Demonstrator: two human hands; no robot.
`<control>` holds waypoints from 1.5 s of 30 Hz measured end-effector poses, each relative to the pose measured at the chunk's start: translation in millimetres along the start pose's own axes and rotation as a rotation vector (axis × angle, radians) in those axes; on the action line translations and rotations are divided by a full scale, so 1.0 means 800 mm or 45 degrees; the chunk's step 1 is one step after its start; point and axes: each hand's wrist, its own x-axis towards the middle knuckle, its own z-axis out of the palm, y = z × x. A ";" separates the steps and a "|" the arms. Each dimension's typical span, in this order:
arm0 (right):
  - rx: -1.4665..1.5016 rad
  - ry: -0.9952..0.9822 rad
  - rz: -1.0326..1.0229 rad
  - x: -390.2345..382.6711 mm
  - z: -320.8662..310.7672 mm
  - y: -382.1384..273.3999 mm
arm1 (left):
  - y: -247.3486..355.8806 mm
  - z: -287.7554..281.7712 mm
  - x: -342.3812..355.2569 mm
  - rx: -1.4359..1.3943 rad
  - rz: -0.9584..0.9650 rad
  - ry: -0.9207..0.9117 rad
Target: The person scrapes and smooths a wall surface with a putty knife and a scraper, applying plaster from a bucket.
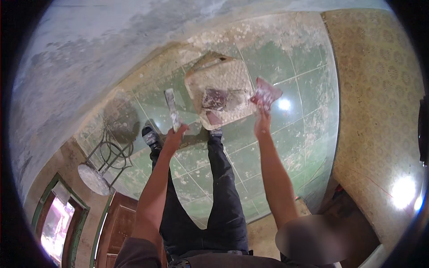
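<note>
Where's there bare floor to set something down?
Bare tiled floor shows between the right forearm and the tan patterned surface, and between forearm and right leg. It's crowded around the whitish container: right foot at its near edge, left hand with a flat tool, right hand with a reddish piece. A stool stands at left.

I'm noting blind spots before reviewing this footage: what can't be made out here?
All in the head view:
Pale flat tool: its lower end is hidden in the left hand's grip.
Reddish, smeared piece: lower end covered by the right hand; exact kind unclear.
Round dark patch, lower right: blurred.
Beyond the window: washed out by glare.
Dark object, right edge: cut off by the lens rim.
</note>
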 end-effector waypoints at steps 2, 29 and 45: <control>-0.016 -0.008 0.104 0.042 -0.020 -0.016 | 0.012 0.043 0.025 0.112 -0.087 0.022; 0.026 -0.962 0.154 0.182 -0.092 0.028 | 0.020 0.161 0.105 -0.435 0.076 0.239; -0.676 -1.388 -0.227 0.227 -0.073 0.006 | 0.090 0.245 0.051 -0.238 0.173 0.789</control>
